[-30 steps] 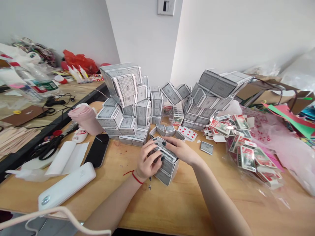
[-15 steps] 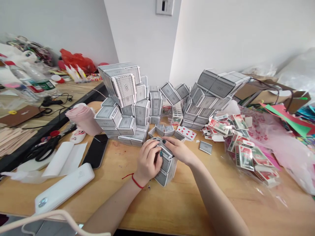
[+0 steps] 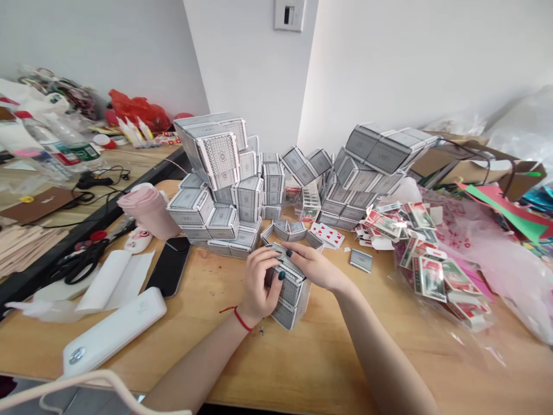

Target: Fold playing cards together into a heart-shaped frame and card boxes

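Note:
A small structure of folded playing cards (image 3: 290,295) with grey patterned backs stands on the table in front of me. My left hand (image 3: 260,283) grips its left side, fingers over the top edge and thumb against the front. Across its top right lies my right hand (image 3: 313,264), its thumb pressing the upper face and its other fingers hidden behind. Just beyond, a curved row of folded card boxes (image 3: 290,230) adjoins the structure. A face-up heart card (image 3: 327,235) lies to the right of that row, and one card (image 3: 360,260) lies back up nearer me.
Tall stacks of card boxes stand at back left (image 3: 216,158) and back right (image 3: 380,150). Loose card packs (image 3: 430,276) pile up on the right. A phone (image 3: 168,266), white device (image 3: 114,329), pink cup (image 3: 144,210) and black scissors (image 3: 86,259) lie left.
My left thumb has straightened and slid upward along the front of the card structure. My right hand has barely moved and stays on the top.

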Tool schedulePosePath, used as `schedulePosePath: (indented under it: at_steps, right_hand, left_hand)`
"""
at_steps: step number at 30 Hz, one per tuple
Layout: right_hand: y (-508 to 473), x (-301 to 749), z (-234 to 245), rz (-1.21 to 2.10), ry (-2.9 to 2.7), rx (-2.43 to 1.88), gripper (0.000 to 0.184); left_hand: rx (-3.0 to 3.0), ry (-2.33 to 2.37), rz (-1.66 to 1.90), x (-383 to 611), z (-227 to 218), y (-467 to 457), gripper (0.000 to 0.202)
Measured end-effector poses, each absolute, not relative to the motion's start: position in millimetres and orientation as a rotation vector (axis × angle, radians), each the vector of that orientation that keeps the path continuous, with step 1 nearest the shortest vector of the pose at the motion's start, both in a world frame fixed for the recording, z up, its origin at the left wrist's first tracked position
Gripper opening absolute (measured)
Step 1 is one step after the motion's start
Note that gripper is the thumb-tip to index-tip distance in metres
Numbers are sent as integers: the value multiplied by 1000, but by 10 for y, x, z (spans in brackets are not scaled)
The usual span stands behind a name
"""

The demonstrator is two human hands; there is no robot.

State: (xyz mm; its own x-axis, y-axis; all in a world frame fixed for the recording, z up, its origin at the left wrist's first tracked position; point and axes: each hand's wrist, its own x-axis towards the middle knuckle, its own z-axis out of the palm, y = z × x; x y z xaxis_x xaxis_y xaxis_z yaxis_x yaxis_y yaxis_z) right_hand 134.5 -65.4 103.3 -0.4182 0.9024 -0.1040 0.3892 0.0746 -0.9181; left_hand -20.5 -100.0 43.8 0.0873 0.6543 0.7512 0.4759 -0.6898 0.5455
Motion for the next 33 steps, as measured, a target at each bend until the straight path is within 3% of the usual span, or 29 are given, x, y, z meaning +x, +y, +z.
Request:
schedulePosePath:
  at_steps: [5, 9, 11, 18, 24, 30, 33]
  right_hand:
    - [-679, 1353, 1081, 1218, -1976, -1324, 41]
    - [-697, 1388, 1145, 1093, -2009, -1467, 38]
    - [-714, 1409, 1186, 1037, -2044, -1485, 35]
    - [-803, 1534, 1353, 925, -2257, -1400, 33]
    - [-862, 1647, 1394, 912, -2442, -1500, 71]
    - [-838, 1610, 1383, 803, -2487, -1500, 58]
    - [-837, 1604, 1409, 792, -2501, -1482, 51]
  left_hand:
    - [2069, 1141, 1758, -196, 390, -980, 14]
    - [1772, 1072, 1739, -243, 364, -875, 49]
    - [1716, 945, 1582, -292, 382, -817, 55]
    - [1761, 766, 1305, -410, 514, -753, 47]
    - [1782, 868, 1414, -415, 563, -768, 36]
    - [1932, 795, 1276, -447, 589, -760, 42]
    - [1952, 801, 1260, -445, 593, -762, 35]
